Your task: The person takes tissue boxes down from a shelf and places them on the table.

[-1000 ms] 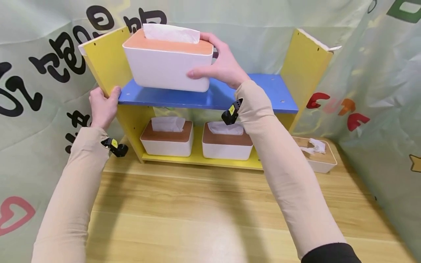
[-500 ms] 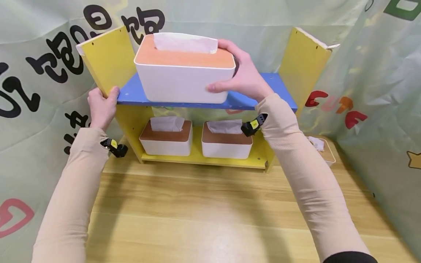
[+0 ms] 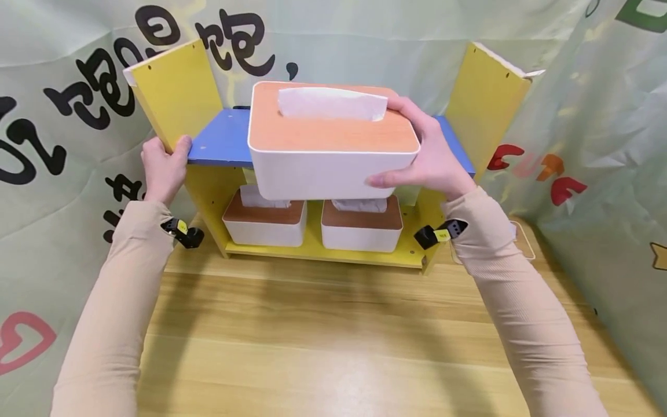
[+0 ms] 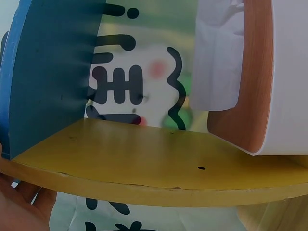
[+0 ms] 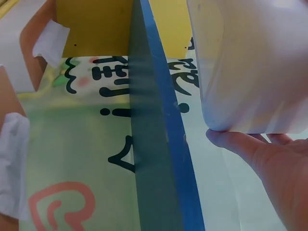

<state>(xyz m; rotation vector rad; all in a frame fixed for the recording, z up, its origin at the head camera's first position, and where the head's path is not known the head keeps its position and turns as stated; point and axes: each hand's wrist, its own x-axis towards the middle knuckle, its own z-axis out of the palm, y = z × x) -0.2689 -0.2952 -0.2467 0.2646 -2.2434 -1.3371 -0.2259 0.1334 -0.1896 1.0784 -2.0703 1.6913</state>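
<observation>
My right hand (image 3: 429, 153) holds a white tissue box (image 3: 323, 176) with a wood-brown lid by its right end. The thumb lies on the front wall, while the other fingers are mostly hidden behind. A white tissue (image 3: 333, 104) sticks out of the lid slot. In the head view the box appears in front of the blue shelf board (image 3: 221, 139), covering its middle. At the left, my left hand (image 3: 164, 171) grips the yellow side panel (image 3: 179, 95) of the small shelf unit. In the left wrist view, its fingers (image 4: 38, 204) show at the panel's edge.
Two more tissue boxes, one at left (image 3: 266, 229) and one at right (image 3: 362, 234), stand on the yellow lower shelf (image 3: 312, 252). Another box (image 3: 523, 243) sits right of the unit, mostly behind my sleeve. A printed curtain (image 3: 354, 35) hangs behind the wooden floor (image 3: 292, 347).
The held tissue box has moved right, down and nearer to me, from above the blue board's left part to in front of its middle. My left hand has stayed on the side panel.
</observation>
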